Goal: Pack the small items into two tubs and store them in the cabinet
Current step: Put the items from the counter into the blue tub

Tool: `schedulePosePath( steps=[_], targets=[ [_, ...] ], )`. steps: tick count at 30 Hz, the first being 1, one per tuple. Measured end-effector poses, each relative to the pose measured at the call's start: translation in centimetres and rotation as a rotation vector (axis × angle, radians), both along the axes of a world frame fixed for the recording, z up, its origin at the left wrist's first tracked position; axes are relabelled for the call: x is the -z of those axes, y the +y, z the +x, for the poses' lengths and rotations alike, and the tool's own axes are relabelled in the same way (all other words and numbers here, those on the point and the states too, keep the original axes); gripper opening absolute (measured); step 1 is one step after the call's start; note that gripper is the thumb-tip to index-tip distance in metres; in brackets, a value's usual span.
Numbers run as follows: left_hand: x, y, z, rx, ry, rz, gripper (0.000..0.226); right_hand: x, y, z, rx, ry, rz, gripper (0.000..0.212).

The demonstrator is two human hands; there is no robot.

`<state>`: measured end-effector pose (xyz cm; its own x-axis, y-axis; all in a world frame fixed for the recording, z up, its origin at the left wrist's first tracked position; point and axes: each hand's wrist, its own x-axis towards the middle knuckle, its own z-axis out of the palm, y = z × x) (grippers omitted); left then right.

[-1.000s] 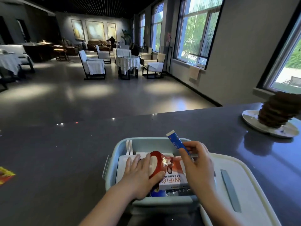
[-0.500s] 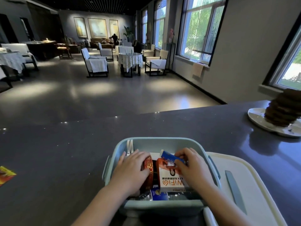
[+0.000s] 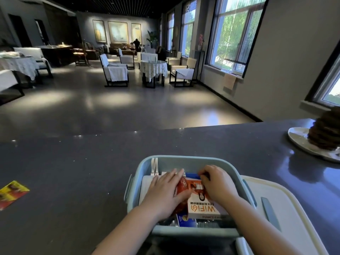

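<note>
Single head-worn view, forward and down, close over the counter (image 3: 73,172)

I see a smooth matt plastic tub (image 3: 185,161) on a dark, polished, speckled surface (image 3: 73,172). The WiFi box (image 3: 202,207) looks like glossy printed card.
</note>
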<state>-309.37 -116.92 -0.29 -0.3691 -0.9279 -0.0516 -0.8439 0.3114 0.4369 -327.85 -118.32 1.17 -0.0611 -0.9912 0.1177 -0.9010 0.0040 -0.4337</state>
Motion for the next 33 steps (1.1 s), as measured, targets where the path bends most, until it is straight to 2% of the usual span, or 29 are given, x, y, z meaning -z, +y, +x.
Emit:
schedulePosePath(
  steps=[3, 6, 9, 12, 16, 20, 26, 33],
  targets=[
    [-0.7, 0.6, 0.5, -0.106, 0.093, -0.102, 0.07, -1.6, 0.7, 1.4, -0.019, -0.114, -0.064, 0.02],
    [-2.1, 1.3, 2.6, -0.242, 0.247, -0.283, 0.054, -3.7, 1.5, 4.9, -0.145, -0.157, -0.125, 0.021],
    [-2.8, 2.6, 7.3, -0.376, 0.34, -0.354, 0.043, -4.8, 2.0, 9.8, -0.295, -0.17, -0.164, 0.02],
    [-2.2, 4.3, 13.8, -0.549, 0.334, -0.387, 0.038, -4.5, 2.9, 16.1, -0.473, -0.207, -0.205, 0.021],
    [-0.3, 7.7, 22.2, -0.75, 0.279, -0.278, 0.039, -1.9, 4.3, 24.8, -0.675, -0.274, -0.07, 0.023],
    [1.6, 10.4, 29.1, -0.886, 0.238, -0.196, 0.042, 1.8, 4.6, 32.2, -0.777, -0.272, 0.102, 0.022],
    [4.4, 10.1, 37.8, -0.978, 0.184, -0.176, 0.047, 4.8, 2.0, 42.3, -0.755, -0.184, 0.152, 0.028],
    [8.0, 8.0, 44.3, -1.016, 0.057, -0.079, 0.066, 6.8, -3.0, 52.7, -0.642, 0.0, 0.155, 0.055]
  ],
)
